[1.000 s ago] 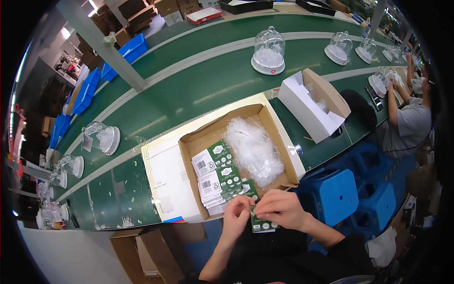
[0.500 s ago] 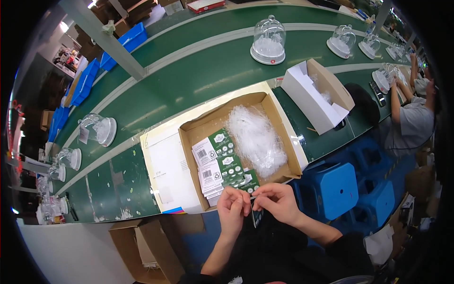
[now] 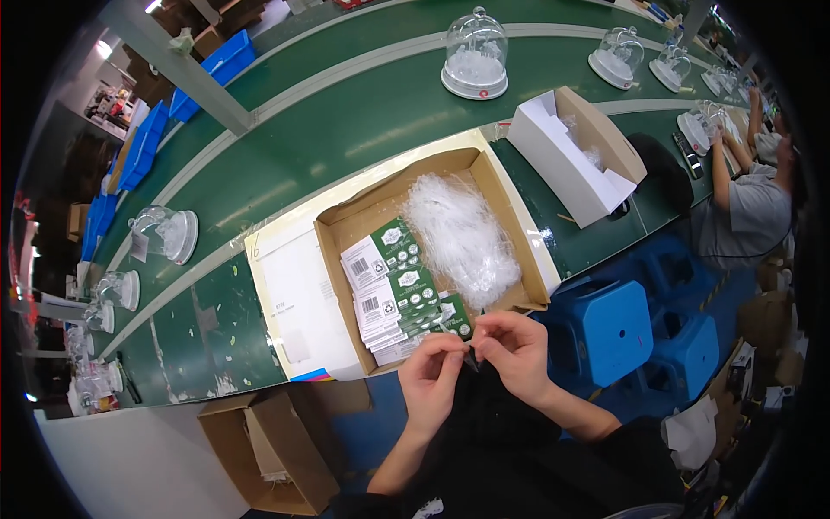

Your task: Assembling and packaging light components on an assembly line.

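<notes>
My left hand (image 3: 431, 381) and my right hand (image 3: 516, 355) meet over the near edge of a shallow cardboard box (image 3: 327, 259), both closed in a pinch. Between their fingertips shows a small dark piece (image 3: 472, 358), like a card seen nearly edge-on. What each hand pinches is too thin to make out. Inside the box lie overlapping green cards (image 3: 413, 281) and white cards with barcodes (image 3: 373, 303). Beside them, on the right, is a loose bundle of clear, thin plastic strands (image 3: 462, 238).
Clear domes on white bases (image 3: 475, 56) stand along the green worktop (image 3: 259, 164). An open white carton (image 3: 562, 164) is right of the box, with blue stools (image 3: 618, 333) below. A person in grey (image 3: 752, 216) handles a dome at far right. An empty-looking carton (image 3: 268, 454) sits lower left.
My fingers have shifted slightly, and the dark card between them shows less than before. The whole view has moved a little, so the box and domes appear higher and further left.
</notes>
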`<control>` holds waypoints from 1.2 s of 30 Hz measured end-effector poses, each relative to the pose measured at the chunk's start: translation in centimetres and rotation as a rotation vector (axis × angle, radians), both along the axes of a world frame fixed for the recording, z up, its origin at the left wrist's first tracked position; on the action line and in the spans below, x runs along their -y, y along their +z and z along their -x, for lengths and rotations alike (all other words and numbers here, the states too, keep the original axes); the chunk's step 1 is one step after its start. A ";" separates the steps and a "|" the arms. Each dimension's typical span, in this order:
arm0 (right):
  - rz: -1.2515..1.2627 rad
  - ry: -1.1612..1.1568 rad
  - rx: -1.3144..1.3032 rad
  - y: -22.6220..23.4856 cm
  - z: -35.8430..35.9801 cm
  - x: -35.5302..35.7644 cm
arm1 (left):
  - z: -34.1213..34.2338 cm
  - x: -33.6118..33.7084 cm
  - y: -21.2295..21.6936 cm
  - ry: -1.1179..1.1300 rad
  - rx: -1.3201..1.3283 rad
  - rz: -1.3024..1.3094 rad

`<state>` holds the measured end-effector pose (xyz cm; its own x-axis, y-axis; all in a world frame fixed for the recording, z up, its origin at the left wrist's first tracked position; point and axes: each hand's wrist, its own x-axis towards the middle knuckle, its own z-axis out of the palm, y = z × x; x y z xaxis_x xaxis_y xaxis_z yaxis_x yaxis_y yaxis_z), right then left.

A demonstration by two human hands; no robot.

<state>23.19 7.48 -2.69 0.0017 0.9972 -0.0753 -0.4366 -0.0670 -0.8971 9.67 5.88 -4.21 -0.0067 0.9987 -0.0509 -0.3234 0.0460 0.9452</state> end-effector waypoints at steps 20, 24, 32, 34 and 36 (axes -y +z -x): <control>-0.330 0.189 0.603 0.3 -2.0 -0.4 | 0.5 0.4 1.1 0.014 -0.071 0.040; -0.526 0.164 0.757 0.6 -2.3 -1.0 | 0.6 0.3 1.3 0.029 -0.106 0.033; -0.445 0.202 0.644 0.0 -2.4 -0.7 | 0.9 0.6 1.4 -0.017 -0.120 0.050; -0.427 0.182 0.608 0.1 -2.4 -0.7 | 0.9 0.5 1.5 -0.030 -0.139 0.052; -0.355 0.179 0.540 0.3 -2.4 -0.7 | 0.8 0.3 1.8 -0.031 -0.148 0.030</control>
<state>25.58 8.14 -2.40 -0.2209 0.9496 0.2222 0.0698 0.2427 -0.9676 8.91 5.54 -2.41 0.0148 0.9966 -0.0815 -0.1785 0.0828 0.9805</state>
